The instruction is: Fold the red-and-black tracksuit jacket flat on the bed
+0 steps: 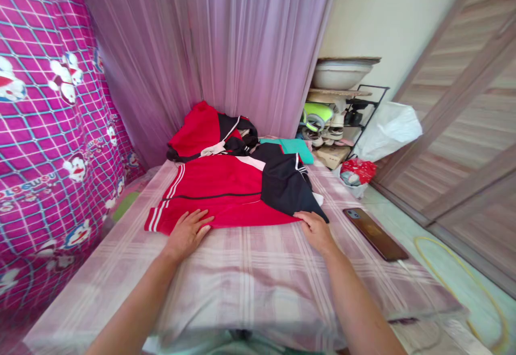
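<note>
Left hand (189, 234) and right hand (315, 229) rest flat, unclenched, on near edge of jacket (220, 178), spread across table (250, 261); clothes pile (197, 129) just behind, phone (374, 234) (cable (402, 263) attached) at right.

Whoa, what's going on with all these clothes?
Someone has both bare hands on a red and dark cloth garment with white stripes, spread out on a pink-and-white plaid cloth. Their left hand rests on its near edge by the stripes, and their right hand touches that edge by the dark part. Behind it sits a rumpled red-and-dark cloth heap.
</note>
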The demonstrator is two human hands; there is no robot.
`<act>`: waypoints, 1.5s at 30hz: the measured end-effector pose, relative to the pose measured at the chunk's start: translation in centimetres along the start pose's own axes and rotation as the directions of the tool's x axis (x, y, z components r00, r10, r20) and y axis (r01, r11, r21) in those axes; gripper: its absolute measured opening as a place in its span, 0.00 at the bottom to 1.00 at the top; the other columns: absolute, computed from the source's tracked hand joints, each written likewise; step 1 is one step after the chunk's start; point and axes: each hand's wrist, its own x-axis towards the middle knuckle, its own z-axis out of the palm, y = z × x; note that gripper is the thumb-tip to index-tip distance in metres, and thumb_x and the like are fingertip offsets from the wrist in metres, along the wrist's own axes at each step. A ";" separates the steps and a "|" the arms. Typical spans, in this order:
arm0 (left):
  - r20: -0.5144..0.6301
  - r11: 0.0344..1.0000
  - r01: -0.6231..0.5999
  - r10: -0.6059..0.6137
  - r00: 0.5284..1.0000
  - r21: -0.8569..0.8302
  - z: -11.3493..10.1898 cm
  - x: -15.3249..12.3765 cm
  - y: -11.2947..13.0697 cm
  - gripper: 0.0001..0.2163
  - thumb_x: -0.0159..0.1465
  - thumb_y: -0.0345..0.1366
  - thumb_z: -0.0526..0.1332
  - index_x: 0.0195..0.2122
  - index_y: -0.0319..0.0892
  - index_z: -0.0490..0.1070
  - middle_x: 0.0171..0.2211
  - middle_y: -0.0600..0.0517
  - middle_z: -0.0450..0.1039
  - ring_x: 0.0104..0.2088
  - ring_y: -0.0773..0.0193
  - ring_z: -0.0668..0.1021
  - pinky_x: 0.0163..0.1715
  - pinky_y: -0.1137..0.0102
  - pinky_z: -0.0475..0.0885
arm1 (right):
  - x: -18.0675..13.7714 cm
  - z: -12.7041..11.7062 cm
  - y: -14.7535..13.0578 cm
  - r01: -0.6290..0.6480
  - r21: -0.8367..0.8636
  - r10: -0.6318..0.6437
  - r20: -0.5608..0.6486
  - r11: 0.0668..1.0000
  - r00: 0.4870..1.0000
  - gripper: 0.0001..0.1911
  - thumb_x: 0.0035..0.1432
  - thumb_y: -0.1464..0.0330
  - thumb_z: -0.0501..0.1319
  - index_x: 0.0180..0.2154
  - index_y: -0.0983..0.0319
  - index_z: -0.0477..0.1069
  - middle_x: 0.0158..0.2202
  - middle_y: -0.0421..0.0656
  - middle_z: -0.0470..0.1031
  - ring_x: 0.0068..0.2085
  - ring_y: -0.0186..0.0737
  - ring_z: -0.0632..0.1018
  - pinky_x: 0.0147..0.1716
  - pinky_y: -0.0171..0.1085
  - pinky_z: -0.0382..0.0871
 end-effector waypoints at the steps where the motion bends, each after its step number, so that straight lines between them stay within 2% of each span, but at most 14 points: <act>1: 0.011 1.000 -0.007 0.007 1.000 -0.011 0.0 0.0 -0.1 0.22 0.71 0.51 0.45 0.58 0.55 0.71 0.62 0.49 0.69 0.63 0.52 0.68 0.63 0.48 0.60 | 0.1 -0.2 -0.1 0.014 -0.016 -0.014 -0.010 1.000 1.000 0.21 0.55 0.74 0.51 0.41 0.58 0.80 0.42 0.45 0.82 0.45 0.43 0.80 0.50 0.45 0.70; 4: 0.042 0.999 -0.033 0.034 0.999 -0.039 -0.1 -0.1 -0.5 0.23 0.71 0.51 0.44 0.59 0.55 0.70 0.62 0.50 0.68 0.64 0.52 0.68 0.63 0.47 0.60 | 0.2 -0.9 -0.5 0.030 -0.092 -0.032 -0.022 0.995 0.999 0.19 0.54 0.75 0.51 0.36 0.58 0.80 0.35 0.43 0.82 0.38 0.41 0.80 0.42 0.39 0.70; 9: 0.071 0.997 -0.066 0.069 0.995 -0.048 -0.2 -0.6 -0.8 0.24 0.71 0.51 0.42 0.60 0.54 0.69 0.63 0.50 0.67 0.65 0.52 0.66 0.63 0.46 0.59 | -0.2 -1.6 -1.4 -0.007 -0.198 0.001 -0.029 0.980 1.000 0.16 0.55 0.74 0.52 0.32 0.58 0.80 0.31 0.43 0.81 0.36 0.41 0.79 0.38 0.36 0.68; 13: 0.055 0.997 -0.069 0.071 0.996 -0.034 0.0 -0.9 -0.6 0.23 0.71 0.52 0.43 0.60 0.55 0.69 0.63 0.50 0.67 0.65 0.52 0.66 0.63 0.46 0.59 | -0.7 -1.4 -1.4 -0.005 -0.139 0.000 -0.032 0.990 0.999 0.17 0.54 0.74 0.52 0.32 0.58 0.80 0.33 0.43 0.82 0.37 0.41 0.79 0.40 0.37 0.70; 17: 0.039 0.995 -0.094 0.095 0.995 -0.030 0.1 -1.2 -0.4 0.24 0.69 0.54 0.47 0.62 0.55 0.66 0.64 0.49 0.66 0.65 0.51 0.65 0.64 0.46 0.57 | -1.1 -1.1 -0.6 0.073 0.065 -0.069 -0.053 0.995 0.996 0.15 0.51 0.72 0.55 0.32 0.56 0.81 0.37 0.43 0.83 0.41 0.43 0.80 0.45 0.41 0.72; 20: 0.029 0.994 -0.099 0.100 0.995 -0.043 0.1 -1.3 -0.4 0.23 0.70 0.53 0.47 0.62 0.55 0.67 0.64 0.50 0.66 0.65 0.52 0.65 0.64 0.47 0.57 | -1.3 -0.9 -0.3 0.073 0.161 -0.060 -0.084 0.984 0.995 0.12 0.54 0.66 0.57 0.32 0.56 0.81 0.38 0.44 0.83 0.41 0.44 0.81 0.46 0.44 0.74; 25: 0.031 0.995 -0.062 0.064 0.997 -0.074 -0.1 -1.3 -0.1 0.21 0.71 0.49 0.46 0.60 0.55 0.68 0.63 0.51 0.67 0.65 0.53 0.65 0.64 0.47 0.57 | -1.1 -0.7 -0.7 -0.027 0.109 0.045 -0.173 0.994 0.984 0.16 0.59 0.61 0.55 0.28 0.56 0.80 0.32 0.44 0.83 0.37 0.45 0.82 0.41 0.44 0.75; 32: 0.028 0.995 -0.036 0.039 0.999 -0.098 -0.5 -1.4 0.4 0.20 0.70 0.49 0.50 0.59 0.55 0.69 0.63 0.51 0.68 0.64 0.53 0.67 0.64 0.47 0.58 | -1.1 -0.7 -1.0 -0.049 0.059 0.058 -0.163 0.997 0.985 0.18 0.59 0.59 0.54 0.28 0.56 0.80 0.31 0.44 0.83 0.36 0.45 0.82 0.39 0.42 0.76; 45: 0.052 0.998 -0.002 0.006 0.999 -0.068 -0.5 -1.9 0.8 0.20 0.69 0.46 0.53 0.61 0.55 0.67 0.63 0.51 0.68 0.64 0.54 0.67 0.64 0.47 0.59 | -1.5 -0.1 -0.2 0.050 -0.017 -0.051 -0.133 0.999 0.990 0.20 0.63 0.57 0.52 0.31 0.58 0.80 0.34 0.45 0.83 0.35 0.45 0.81 0.38 0.42 0.76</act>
